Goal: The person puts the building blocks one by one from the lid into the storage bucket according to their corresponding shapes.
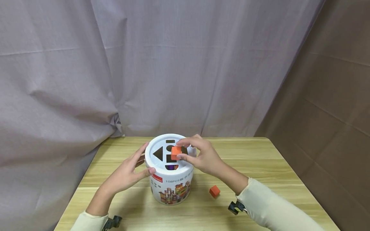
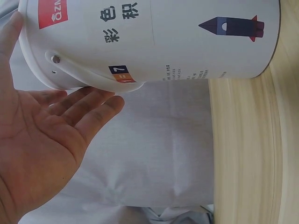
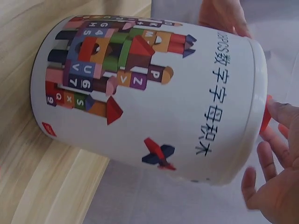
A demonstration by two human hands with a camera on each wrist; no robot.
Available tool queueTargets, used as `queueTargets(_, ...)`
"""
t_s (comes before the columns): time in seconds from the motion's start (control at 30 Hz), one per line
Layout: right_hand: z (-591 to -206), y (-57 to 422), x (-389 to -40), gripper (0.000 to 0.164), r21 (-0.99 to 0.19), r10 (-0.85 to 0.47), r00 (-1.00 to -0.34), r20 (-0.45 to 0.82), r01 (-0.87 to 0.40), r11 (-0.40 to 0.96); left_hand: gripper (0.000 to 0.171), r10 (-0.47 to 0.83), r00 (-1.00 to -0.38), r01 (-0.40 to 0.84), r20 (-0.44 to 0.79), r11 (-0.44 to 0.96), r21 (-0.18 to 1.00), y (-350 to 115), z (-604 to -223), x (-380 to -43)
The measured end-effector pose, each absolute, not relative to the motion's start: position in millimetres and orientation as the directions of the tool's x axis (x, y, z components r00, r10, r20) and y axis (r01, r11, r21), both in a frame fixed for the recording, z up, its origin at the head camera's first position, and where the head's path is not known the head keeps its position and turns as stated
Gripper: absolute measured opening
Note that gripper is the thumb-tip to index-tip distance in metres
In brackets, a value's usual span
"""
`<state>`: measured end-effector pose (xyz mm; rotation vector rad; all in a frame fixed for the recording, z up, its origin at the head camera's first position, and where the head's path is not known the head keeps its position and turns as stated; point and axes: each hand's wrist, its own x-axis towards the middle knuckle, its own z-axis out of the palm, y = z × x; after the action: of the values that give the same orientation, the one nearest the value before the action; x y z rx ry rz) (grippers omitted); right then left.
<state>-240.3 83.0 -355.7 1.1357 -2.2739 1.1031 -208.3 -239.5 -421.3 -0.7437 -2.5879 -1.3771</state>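
A white round tub [image 1: 170,189] with printed block pictures stands upright on the table. Its lid [image 1: 156,164] has several shaped holes, among them a triangle at the left. Over the lid, my right hand [image 1: 203,155] pinches an orange-red cube [image 1: 175,153] between thumb and fingers, close above a square hole. In the right wrist view only a sliver of the cube [image 3: 266,114] shows past the rim. At the tub's left side, my left hand [image 1: 127,173] rests against the rim with its fingers spread, the thumb on the near edge. The left wrist view shows that palm [image 2: 42,144] facing the tub.
A second orange-red cube [image 1: 215,191] lies on the wooden table [image 1: 248,154], right of the tub. Grey curtains [image 1: 173,70] hang behind the table, and a brown cloth wall [image 1: 326,106] stands on the right. A white handle [image 2: 93,74] hangs along the tub's side.
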Motion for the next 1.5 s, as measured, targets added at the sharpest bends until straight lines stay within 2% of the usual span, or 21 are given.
queueTargets(0.27,-359.3,76.2,-239.8,0.037,-0.481,-0.502,-0.646,0.574,-0.763,0.432,0.103,0.368,-0.873,0.471,0.320,0.462,0.751,-235.9,-422.6,-210.7)
queueTargets(0.6,-364.9,74.5,-240.9,0.035,-0.470,-0.510,-0.647,0.567,-0.763,0.444,0.102,0.373,-0.868,0.481,0.329,0.460,0.747,-233.6,-422.8,-212.3)
queueTargets(0.83,-363.2,77.3,-239.9,0.045,-0.451,-0.504,-0.668,0.548,-0.743,0.494,0.103,0.372,-0.866,0.483,0.334,0.456,0.747,-234.8,-424.8,-214.2)
queueTargets(1.17,-362.8,96.9,-244.2,0.042,-0.413,-0.472,-0.633,0.614,-0.767,0.492,0.103,0.365,-0.869,0.479,0.333,0.458,0.748,-235.5,-427.3,-217.1)
queueTargets(1.5,-375.4,135.4,-240.7,0.043,-0.453,-0.402,-0.718,0.569,-0.681,0.575,0.102,0.367,-0.866,0.488,0.341,0.465,0.739,-237.2,-428.9,-221.8)
